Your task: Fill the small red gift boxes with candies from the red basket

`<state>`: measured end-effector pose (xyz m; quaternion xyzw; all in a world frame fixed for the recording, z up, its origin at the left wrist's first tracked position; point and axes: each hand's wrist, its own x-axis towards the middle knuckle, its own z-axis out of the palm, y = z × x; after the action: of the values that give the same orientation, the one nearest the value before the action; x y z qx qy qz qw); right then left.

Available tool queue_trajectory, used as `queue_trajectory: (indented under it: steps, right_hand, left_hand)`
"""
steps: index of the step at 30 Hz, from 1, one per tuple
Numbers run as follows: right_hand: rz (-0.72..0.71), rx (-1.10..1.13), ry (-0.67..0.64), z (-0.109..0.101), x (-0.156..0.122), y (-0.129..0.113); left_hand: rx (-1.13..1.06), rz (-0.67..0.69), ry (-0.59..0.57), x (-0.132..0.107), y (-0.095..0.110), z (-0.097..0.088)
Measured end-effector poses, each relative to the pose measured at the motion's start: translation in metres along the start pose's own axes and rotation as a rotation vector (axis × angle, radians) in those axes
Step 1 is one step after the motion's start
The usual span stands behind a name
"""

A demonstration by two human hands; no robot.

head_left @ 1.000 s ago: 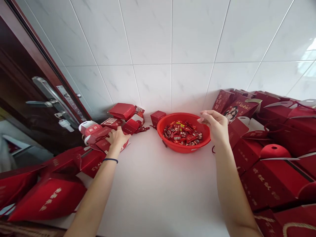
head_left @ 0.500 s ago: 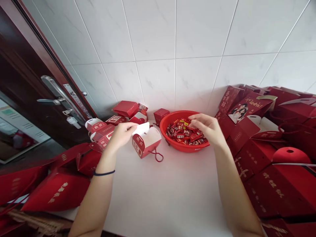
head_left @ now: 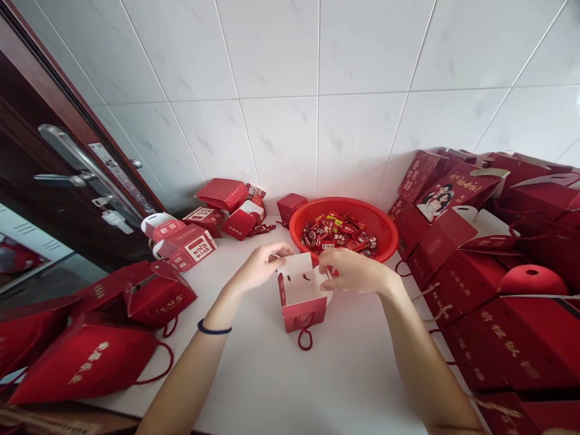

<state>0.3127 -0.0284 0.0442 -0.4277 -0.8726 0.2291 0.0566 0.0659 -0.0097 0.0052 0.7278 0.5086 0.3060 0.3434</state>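
Observation:
A small red gift box [head_left: 304,314] with a white inside stands on the white table, its top unclosed and its flaps raised. A red cord loop hangs from its front. My left hand [head_left: 263,264], a dark band at the wrist, has its fingers closed at the box's back left edge. On the other side, my right hand [head_left: 356,270] pinches the white flap at the right. Behind the box is a red plastic basket [head_left: 388,232] holding many wrapped candies [head_left: 338,231]. Its front rim is partly hidden by my right hand.
Stacked red boxes [head_left: 489,314] fill the right side against the tiled wall. At the back left lie several smaller red boxes [head_left: 222,192]. Larger red bags or boxes [head_left: 90,356] with cord handles occupy the front left, near a dark door [head_left: 54,145].
The box has come nearer and to the right, turning its corded side toward me. My right hand has left the candy basket for the box's right flap. My left hand has moved right.

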Motion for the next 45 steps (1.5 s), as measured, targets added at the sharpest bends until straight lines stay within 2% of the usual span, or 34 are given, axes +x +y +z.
queue_trajectory:
  steps: [4, 8, 12, 14, 18, 23, 26, 31, 34, 37, 39, 41, 45]
  right_hand:
    - [0.181, -0.12, 0.008, -0.001, -0.002, -0.009]
    - [0.267, -0.2, -0.123, -0.001, -0.003, -0.018]
    - [0.247, -0.224, -0.191, 0.001, -0.001, -0.022]
    - [0.239, -0.224, -0.216, 0.002, 0.0, -0.022]
    - [0.244, -0.221, -0.197, 0.002, -0.002, -0.017]
    - [0.262, -0.086, -0.118, -0.008, -0.015, 0.006]
    - [0.206, 0.093, 0.015, -0.022, -0.029, 0.023]
    - [0.112, 0.37, 0.461, -0.036, -0.04, 0.048]
    - [0.069, 0.593, 0.716, -0.033, -0.028, 0.062]
    - [0.086, 0.8, 0.936, -0.026, -0.006, 0.079]
    - [0.133, 0.93, 1.039, -0.021, 0.01, 0.091]
    - [0.201, 1.057, 1.105, -0.015, 0.024, 0.102]
    - [0.307, 1.222, 1.095, -0.005, 0.038, 0.118]
  left_hand:
    - [0.08, -0.063, -0.143, -0.004, 0.007, -0.003]
    - [0.039, -0.096, -0.301, -0.009, 0.004, -0.019]
    - [-0.151, -0.105, -0.602, -0.01, -0.02, -0.038]
    - [-0.219, -0.105, -0.687, -0.009, -0.036, -0.041]
    - [-0.258, -0.08, -0.687, -0.003, -0.056, -0.026]
    - [-0.247, -0.045, -0.669, 0.006, -0.046, 0.006]
    - [-0.229, -0.013, -0.686, 0.006, -0.038, 0.011]
    - [-0.217, 0.034, -0.685, 0.01, -0.032, -0.009]
    - [-0.196, 0.054, -0.521, 0.025, -0.026, -0.024]
    - [-0.112, 0.043, -0.324, 0.05, -0.014, -0.026]
    - [-0.083, 0.053, -0.303, 0.07, -0.003, -0.018]
    - [-0.033, 0.089, -0.347, 0.091, 0.008, -0.002]
    - [0.22, 0.189, -0.62, 0.129, 0.026, 0.039]
